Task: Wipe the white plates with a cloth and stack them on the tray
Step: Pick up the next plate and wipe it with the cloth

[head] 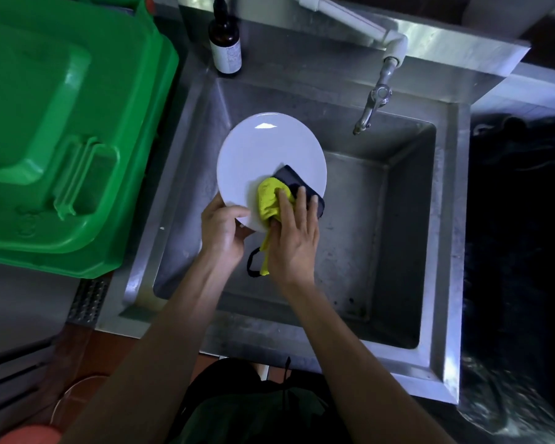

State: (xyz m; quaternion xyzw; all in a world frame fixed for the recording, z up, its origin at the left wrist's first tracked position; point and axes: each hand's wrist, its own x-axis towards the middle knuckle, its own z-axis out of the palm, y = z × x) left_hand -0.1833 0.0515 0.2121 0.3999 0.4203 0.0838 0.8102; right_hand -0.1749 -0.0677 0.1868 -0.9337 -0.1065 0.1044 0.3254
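The right hand (293, 233) presses a yellow and dark cloth (271, 200) flat on the white plate (266, 155), fingers spread. The left hand (223, 230) pinches the plate's near edge over the sink (398, 219).

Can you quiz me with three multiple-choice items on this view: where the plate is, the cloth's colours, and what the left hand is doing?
1. Where is the white plate?
A. Flat on the green bin lid
B. Held over the steel sink
C. On the floor

2. What colours is the cloth?
A. Red and white
B. All grey
C. Yellow and dark navy

3. What is the left hand doing?
A. Gripping the plate's near rim
B. Turning the tap
C. Hanging idle

Answers: 1 B, the plate is above the basin, carried by hand; 2 C, a yellow part lies under the right hand, with a dark part beside it; 3 A, the thumb lies on the plate's face at the rim.
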